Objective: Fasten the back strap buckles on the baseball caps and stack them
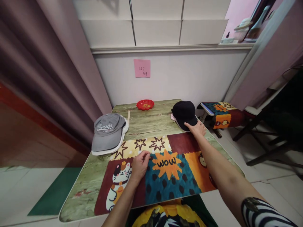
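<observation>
At the right end of the table, a black cap (184, 110) sits on top of a pale pink one (173, 117). My right hand (197, 128) holds the black cap by its brim, thumb on top; the other fingers are partly hidden. Over the patterned mat (163, 192), my left hand (141, 163) is closed with its fingers curled, and nothing shows in it. On the left side of the table lies a grey cap (107, 130) with white lettering, stacked over a white cap (125, 126).
A red scalloped dish (145, 105) stands at the table's (82, 189) back edge against the wall. A pink note (142, 68) is stuck above it. Purple curtains (59, 47) hang on the left. To the right are a small bench (227, 116) with a matching cloth and dark chair legs (258, 138).
</observation>
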